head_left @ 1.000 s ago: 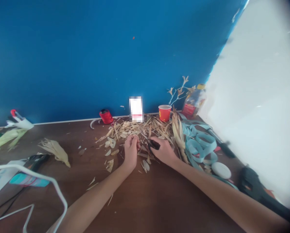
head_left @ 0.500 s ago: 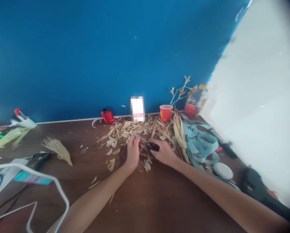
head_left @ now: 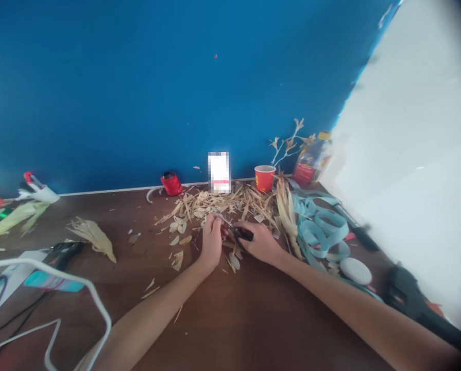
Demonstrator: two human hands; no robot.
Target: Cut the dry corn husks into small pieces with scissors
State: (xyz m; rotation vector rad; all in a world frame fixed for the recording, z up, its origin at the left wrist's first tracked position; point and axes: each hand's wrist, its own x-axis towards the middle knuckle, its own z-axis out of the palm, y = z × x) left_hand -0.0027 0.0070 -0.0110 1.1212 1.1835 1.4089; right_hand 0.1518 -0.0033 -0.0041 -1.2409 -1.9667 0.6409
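Blue wall (head_left: 137, 93) fills the background, meeting a white wall (head_left: 415, 129) on the right, and below them spreads a dark brown worktop (head_left: 253, 319). My right hand (head_left: 260, 239) grips a pair of black-handled scissors (head_left: 236, 232) just in front of a heap of dry husk scraps (head_left: 215, 202), the blades pointing away to the left. My left hand (head_left: 211, 238) is beside them, its fingers curled together near the blades; I cannot tell what, if anything, it pinches. Loose petal-like pieces (head_left: 178, 224) lie to the left of my hands. Beyond the heap's right end stands a red cup (head_left: 265, 179), with a stem of pale flowers (head_left: 290, 144) and a yellow-capped bottle (head_left: 309, 164) behind it. Right of my hands a husk bundle (head_left: 286, 208) lies beside coils of light blue ribbon (head_left: 325, 232). Farther left, a red spool (head_left: 171, 184) sits near the wall, and another dry husk (head_left: 94, 238) lies well apart from the heap.
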